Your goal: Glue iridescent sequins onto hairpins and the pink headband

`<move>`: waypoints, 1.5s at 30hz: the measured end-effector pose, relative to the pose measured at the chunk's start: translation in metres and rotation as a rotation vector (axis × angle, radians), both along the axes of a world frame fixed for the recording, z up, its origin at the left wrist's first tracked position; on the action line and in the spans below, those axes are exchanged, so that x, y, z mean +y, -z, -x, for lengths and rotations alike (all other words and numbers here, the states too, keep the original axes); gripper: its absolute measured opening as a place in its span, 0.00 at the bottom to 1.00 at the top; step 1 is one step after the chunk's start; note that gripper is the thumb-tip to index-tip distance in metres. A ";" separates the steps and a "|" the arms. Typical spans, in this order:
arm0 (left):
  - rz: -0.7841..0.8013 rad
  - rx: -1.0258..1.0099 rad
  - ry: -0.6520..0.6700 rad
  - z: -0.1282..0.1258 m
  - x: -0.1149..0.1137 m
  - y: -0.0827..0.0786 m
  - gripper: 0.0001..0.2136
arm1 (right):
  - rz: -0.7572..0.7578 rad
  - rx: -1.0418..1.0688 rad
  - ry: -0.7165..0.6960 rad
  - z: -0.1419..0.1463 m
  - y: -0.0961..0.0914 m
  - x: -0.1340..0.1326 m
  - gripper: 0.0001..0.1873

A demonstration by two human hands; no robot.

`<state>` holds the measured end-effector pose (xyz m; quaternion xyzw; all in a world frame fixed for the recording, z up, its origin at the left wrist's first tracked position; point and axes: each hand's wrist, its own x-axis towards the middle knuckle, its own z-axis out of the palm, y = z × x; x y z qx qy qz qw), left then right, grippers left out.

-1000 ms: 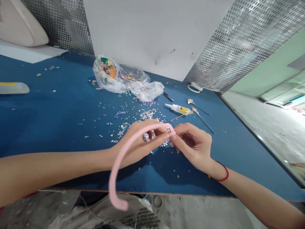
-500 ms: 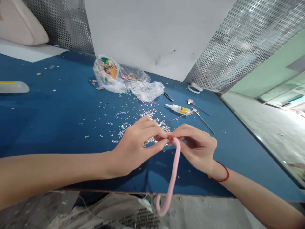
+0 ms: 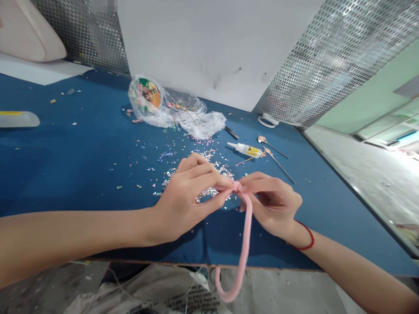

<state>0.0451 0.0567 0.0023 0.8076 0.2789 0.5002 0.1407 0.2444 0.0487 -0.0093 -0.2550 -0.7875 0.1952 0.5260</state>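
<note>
The fuzzy pink stem [image 3: 248, 222] curls down to the bottom centre; it looks light, soft and bendable, best pinched at its bunched end. There, mid-frame, the left hand [image 3: 193, 192] and right hand [image 3: 273, 200] both grip it in their fingertips. Beyond lie glittering flecks [image 3: 206, 155] and a bottle [image 3: 248, 150].

Beyond the left hand [image 3: 193, 198], a white board [image 3: 203, 48] is standing; right of the right hand [image 3: 276, 203], pale floor [image 3: 366, 172] is shining.

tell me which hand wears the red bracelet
The right hand: the red bracelet circles its wrist. The left hand, which also pinches the pink fuzzy strip, has a bare wrist.
</note>
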 end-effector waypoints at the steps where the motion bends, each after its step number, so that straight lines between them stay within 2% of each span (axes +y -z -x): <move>1: -0.008 0.006 -0.002 0.000 0.000 0.000 0.03 | 0.003 0.000 -0.002 0.000 0.000 0.000 0.19; 12: -0.178 0.098 -0.041 0.002 -0.005 -0.002 0.04 | -0.140 -0.122 -0.039 0.000 -0.004 -0.002 0.17; 17: -0.177 0.103 -0.009 0.002 -0.005 -0.002 0.05 | -0.188 -0.138 -0.071 0.001 -0.004 -0.003 0.16; 21: -0.099 0.054 0.044 0.001 -0.002 0.001 0.04 | -0.119 -0.089 -0.030 0.001 -0.002 -0.002 0.15; 27: -0.028 0.087 0.019 -0.001 -0.001 0.003 0.01 | -0.068 -0.055 -0.018 0.000 0.002 0.002 0.16; 32: -0.086 0.127 0.024 0.001 -0.001 0.004 0.03 | -0.077 -0.060 -0.053 0.000 0.000 0.000 0.17; 37: -0.146 0.126 0.027 0.003 -0.002 0.005 0.03 | 0.070 -0.063 -0.093 -0.003 -0.003 -0.005 0.22; 45: -0.246 0.151 -0.005 0.007 0.000 0.006 0.04 | 0.147 -0.136 -0.101 -0.004 -0.009 -0.006 0.14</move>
